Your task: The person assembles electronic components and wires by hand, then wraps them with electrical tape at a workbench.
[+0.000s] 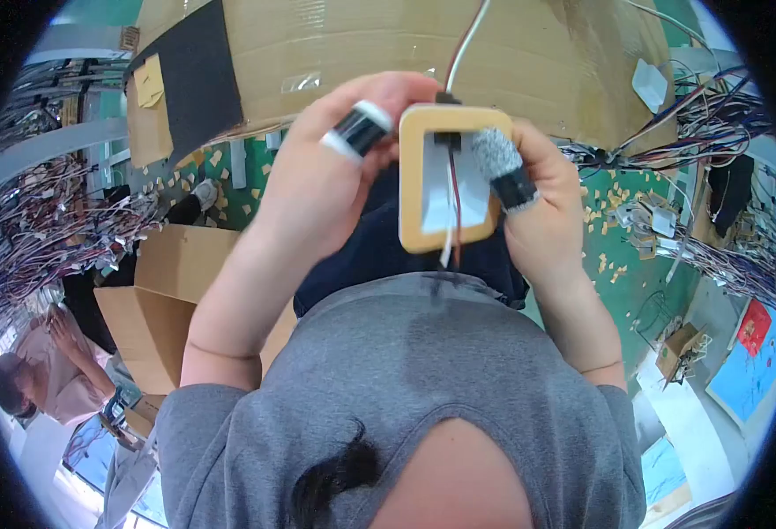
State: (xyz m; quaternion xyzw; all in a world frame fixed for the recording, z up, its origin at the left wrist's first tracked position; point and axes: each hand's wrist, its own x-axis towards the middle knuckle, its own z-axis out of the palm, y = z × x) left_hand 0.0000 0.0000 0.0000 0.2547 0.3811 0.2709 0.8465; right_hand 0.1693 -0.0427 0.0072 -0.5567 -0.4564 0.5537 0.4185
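The right hand (547,198) grips a tan-rimmed housing (413,181); the left hand (324,167), beside it, has an unclear hold (blurred). Wires (456,194) already pass through; the black connector's (446,98) seating is uncertain.

No legible lettering anywhere.

A head-worn fisheye looks steeply down at the nearby hands (322,181).
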